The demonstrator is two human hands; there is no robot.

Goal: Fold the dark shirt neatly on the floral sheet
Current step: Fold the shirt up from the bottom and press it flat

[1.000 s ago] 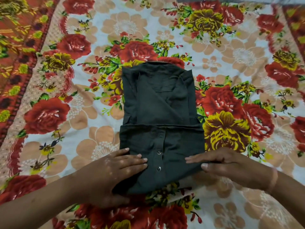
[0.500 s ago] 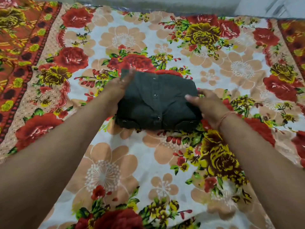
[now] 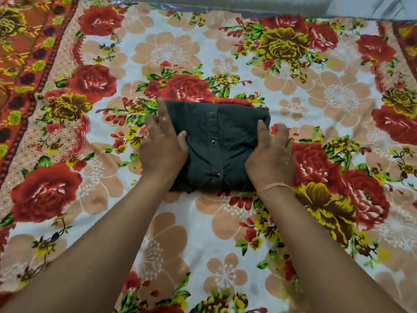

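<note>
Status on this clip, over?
Left hand and right hand flat, pressing sides of dark green buttoned shirt. Folded compact rectangle on red floral bedsheet. Nothing blocking.

Pink thread wristband (image 3: 273, 187); grey surface (image 3: 225, 4) (too blurred to name) along the top of the view.

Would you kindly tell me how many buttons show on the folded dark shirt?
3, in a line down the dark shirt: one button by the far edge, one midway, one by the near edge. Others may be hidden in the folds.
</note>
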